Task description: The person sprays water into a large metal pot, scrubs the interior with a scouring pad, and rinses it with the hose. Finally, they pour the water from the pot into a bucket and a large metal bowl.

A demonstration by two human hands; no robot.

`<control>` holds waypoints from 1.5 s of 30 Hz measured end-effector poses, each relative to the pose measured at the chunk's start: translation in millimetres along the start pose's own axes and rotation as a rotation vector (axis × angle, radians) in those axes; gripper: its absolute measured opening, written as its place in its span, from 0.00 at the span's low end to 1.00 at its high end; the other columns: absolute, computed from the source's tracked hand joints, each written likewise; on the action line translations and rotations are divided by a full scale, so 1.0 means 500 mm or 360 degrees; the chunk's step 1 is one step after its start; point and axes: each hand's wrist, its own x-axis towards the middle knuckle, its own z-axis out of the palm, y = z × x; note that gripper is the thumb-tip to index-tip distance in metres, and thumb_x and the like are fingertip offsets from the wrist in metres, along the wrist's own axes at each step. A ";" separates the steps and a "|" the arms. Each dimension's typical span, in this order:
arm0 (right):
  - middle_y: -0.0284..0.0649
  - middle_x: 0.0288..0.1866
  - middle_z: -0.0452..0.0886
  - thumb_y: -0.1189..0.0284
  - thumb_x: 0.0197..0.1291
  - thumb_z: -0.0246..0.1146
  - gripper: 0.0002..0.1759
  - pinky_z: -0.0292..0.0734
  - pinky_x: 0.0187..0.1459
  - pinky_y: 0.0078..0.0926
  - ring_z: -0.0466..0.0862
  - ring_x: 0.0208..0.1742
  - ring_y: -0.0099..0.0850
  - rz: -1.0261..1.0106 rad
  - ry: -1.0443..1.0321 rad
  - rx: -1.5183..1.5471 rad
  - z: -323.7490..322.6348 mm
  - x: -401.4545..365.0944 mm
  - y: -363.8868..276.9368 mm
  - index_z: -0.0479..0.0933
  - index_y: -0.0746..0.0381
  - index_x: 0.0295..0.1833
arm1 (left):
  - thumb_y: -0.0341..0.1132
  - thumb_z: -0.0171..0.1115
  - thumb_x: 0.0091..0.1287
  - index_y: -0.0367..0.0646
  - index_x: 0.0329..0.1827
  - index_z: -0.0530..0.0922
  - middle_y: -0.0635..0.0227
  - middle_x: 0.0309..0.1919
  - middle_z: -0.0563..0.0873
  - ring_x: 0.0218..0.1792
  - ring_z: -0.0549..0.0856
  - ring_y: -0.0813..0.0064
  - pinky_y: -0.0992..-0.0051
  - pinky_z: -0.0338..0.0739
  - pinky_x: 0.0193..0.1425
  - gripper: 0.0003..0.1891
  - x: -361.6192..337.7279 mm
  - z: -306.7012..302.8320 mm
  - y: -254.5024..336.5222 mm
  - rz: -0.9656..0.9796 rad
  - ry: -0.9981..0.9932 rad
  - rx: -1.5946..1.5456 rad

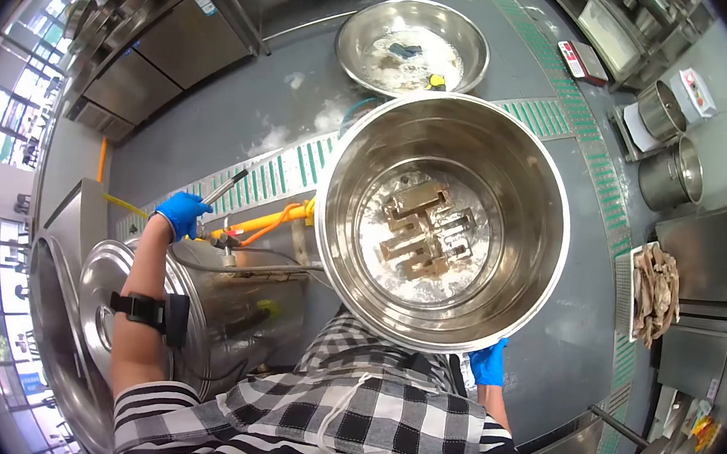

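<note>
In the head view my left hand (180,215), in a blue glove, is closed around a slim silver rod with a dark end (229,186), held out over the floor at the left. My right hand (487,361), also blue-gloved, is at the lower right rim of a large, deep steel pot (513,234); its fingers are hidden behind the pot wall. The pot stands in front of my body with its mouth facing me. On its bottom is a brownish, angular metal structure (430,230). A yellow pipe (271,217) with an orange hose runs beside the pot.
Left of me stand steel drums, one with a round lid (97,319). A wide steel basin (347,48) holding foamy water and a yellow item sits on the floor ahead. Green drain grating (539,117) crosses the floor. At right are pots, a scale (583,62) and a tray of brown food (655,293).
</note>
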 end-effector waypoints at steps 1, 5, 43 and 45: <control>0.39 0.61 0.56 0.47 0.51 0.46 0.36 0.57 0.58 0.39 0.59 0.60 0.37 -0.0007 0.0003 -0.0025 0.009 0.003 -0.003 0.51 0.58 0.61 | 0.34 0.57 0.49 0.43 0.41 0.74 0.61 0.20 0.77 0.22 0.79 0.70 0.75 0.74 0.24 0.15 0.044 -0.010 -0.037 0.0004 -0.0015 -0.0021; 0.37 0.63 0.51 0.44 0.51 0.42 0.38 0.50 0.61 0.37 0.54 0.62 0.36 -0.0054 -0.0064 0.0082 0.064 -0.010 -0.019 0.47 0.57 0.62 | 0.42 0.67 0.39 0.48 0.41 0.75 0.60 0.32 0.80 0.34 0.79 0.61 0.70 0.73 0.39 0.23 0.180 -0.014 -0.152 0.0757 -0.0167 0.2015; 0.29 0.20 0.66 0.63 0.55 0.53 0.08 0.67 0.28 0.23 0.65 0.21 0.21 0.0016 0.0270 -0.0388 0.351 0.106 -0.078 0.67 0.57 0.32 | 0.42 0.54 0.52 0.36 0.21 0.75 0.57 0.12 0.76 0.06 0.69 0.68 0.70 0.62 0.10 0.15 0.361 0.024 -0.218 -0.0118 -0.0401 0.0117; 0.29 0.20 0.66 0.63 0.55 0.53 0.08 0.67 0.28 0.23 0.65 0.21 0.21 0.0025 0.0283 -0.0388 0.350 0.108 -0.077 0.67 0.57 0.32 | 0.42 0.54 0.52 0.36 0.20 0.74 0.57 0.11 0.75 0.06 0.68 0.68 0.70 0.61 0.09 0.16 0.337 0.024 -0.197 -0.0420 -0.0299 -0.0172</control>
